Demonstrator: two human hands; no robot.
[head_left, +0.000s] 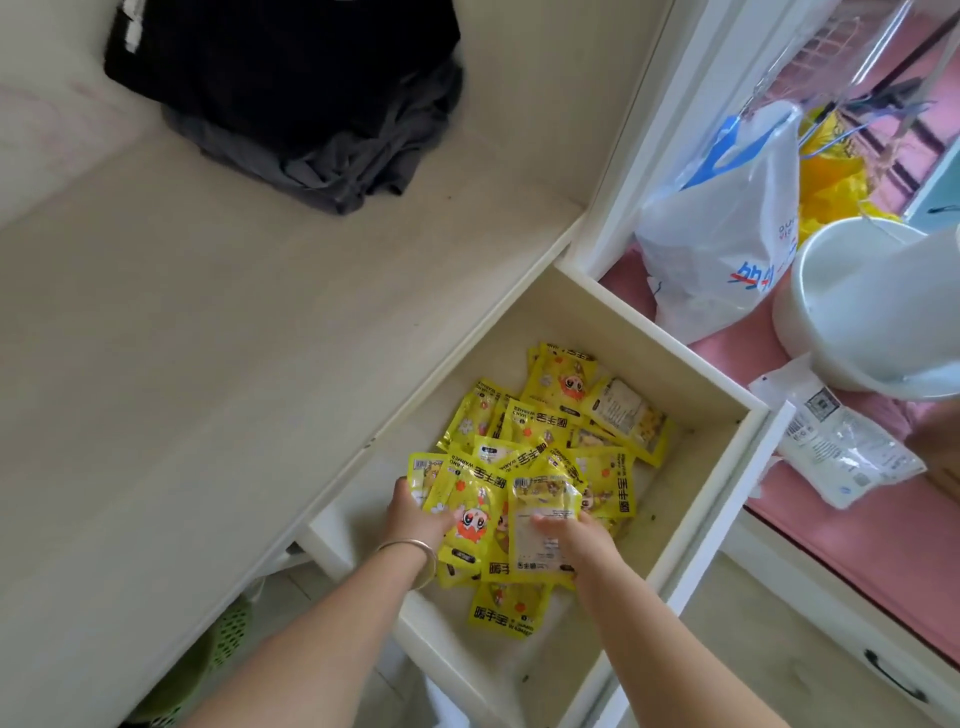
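An open white drawer (691, 364) holds several yellow hand-warmer packets (550, 415) in a loose heap. My left hand (415, 519), with a silver bangle on the wrist, grips a bunch of packets (467, 499) at the heap's near left. My right hand (576, 535) holds a packet turned back side up (540, 514), thumb on top of it. Both hands are inside the drawer. One packet (506, 610) lies alone near the drawer's front.
A beige desk top (208, 338) runs left of the drawer, with folded black and grey clothes (301, 93) at its far end. To the right are a white plastic bag (727, 234), a white basin (857, 306), a clear packet (841, 441) on pink fabric. A green basket (208, 660) sits below the desk.
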